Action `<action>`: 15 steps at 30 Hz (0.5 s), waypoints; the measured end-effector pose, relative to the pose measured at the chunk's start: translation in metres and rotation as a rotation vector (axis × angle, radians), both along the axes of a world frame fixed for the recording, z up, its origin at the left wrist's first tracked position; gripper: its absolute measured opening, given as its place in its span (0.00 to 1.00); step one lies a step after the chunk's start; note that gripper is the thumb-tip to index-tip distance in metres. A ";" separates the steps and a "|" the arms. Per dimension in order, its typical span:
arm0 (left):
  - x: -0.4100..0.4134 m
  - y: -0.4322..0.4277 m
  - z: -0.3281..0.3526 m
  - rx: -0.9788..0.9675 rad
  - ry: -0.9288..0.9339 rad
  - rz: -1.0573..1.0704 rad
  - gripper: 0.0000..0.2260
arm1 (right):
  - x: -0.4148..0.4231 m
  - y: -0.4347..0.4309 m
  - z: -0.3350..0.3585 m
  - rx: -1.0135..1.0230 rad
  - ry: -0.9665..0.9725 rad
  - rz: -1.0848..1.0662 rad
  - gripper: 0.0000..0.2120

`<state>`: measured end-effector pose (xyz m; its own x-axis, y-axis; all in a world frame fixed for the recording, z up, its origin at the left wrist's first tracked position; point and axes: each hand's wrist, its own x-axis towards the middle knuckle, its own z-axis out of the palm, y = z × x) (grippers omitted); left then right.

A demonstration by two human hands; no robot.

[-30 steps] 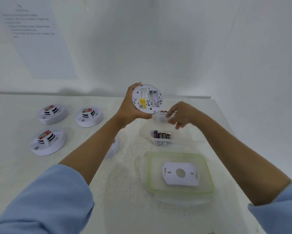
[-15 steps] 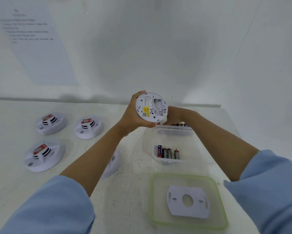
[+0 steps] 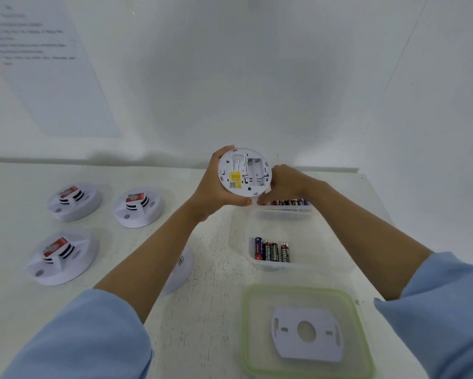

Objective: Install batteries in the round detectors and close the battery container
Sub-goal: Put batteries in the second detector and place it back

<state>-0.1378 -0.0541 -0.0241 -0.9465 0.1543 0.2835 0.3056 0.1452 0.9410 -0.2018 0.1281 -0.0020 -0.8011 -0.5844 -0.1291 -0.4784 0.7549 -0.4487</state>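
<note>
Holding a detector (image 3: 243, 173) on edge above the far middle of the table (image 3: 216, 310), we have our left hand (image 3: 213, 187) wrapped round its left rim, thumb underneath. Its open back faces us, with the yellow label to the left and the bare battery bay to the right, slots running up and down.

Our right hand (image 3: 287, 181) sits just right of the detector, fingers bent down to the far batteries (image 3: 290, 202). The detector hides the fingertips, so we cannot tell whether they hold anything.

Below lies the clear container (image 3: 317, 236), open. The near batteries (image 3: 272, 251) lie side by side in it, long axes running near to far.

The green-rimmed lid (image 3: 298, 289) lies nearer us on the table, with a white plate (image 3: 306, 332) on it.

Three more detectors (image 3: 75, 201) (image 3: 139, 206) (image 3: 63, 258) rest face up at the left, well apart from the container. A fourth (image 3: 180, 269) shows partly under our left forearm. A printed sheet (image 3: 46, 64) hangs on the far left wall.
</note>
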 end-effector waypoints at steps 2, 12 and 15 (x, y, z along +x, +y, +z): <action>0.002 -0.002 0.002 0.008 -0.003 0.000 0.45 | 0.003 0.013 0.012 -0.092 0.043 -0.086 0.15; 0.016 0.012 0.013 0.058 -0.042 -0.088 0.46 | 0.057 0.021 0.045 -0.481 0.125 -0.057 0.12; 0.022 0.016 0.015 0.072 -0.052 -0.106 0.45 | 0.068 0.018 0.044 -0.278 0.230 -0.051 0.21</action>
<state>-0.1161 -0.0378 -0.0088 -0.9398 0.2350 0.2479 0.2656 0.0465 0.9629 -0.1343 0.1461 0.0418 -0.8201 -0.5302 0.2154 -0.5550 0.6451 -0.5252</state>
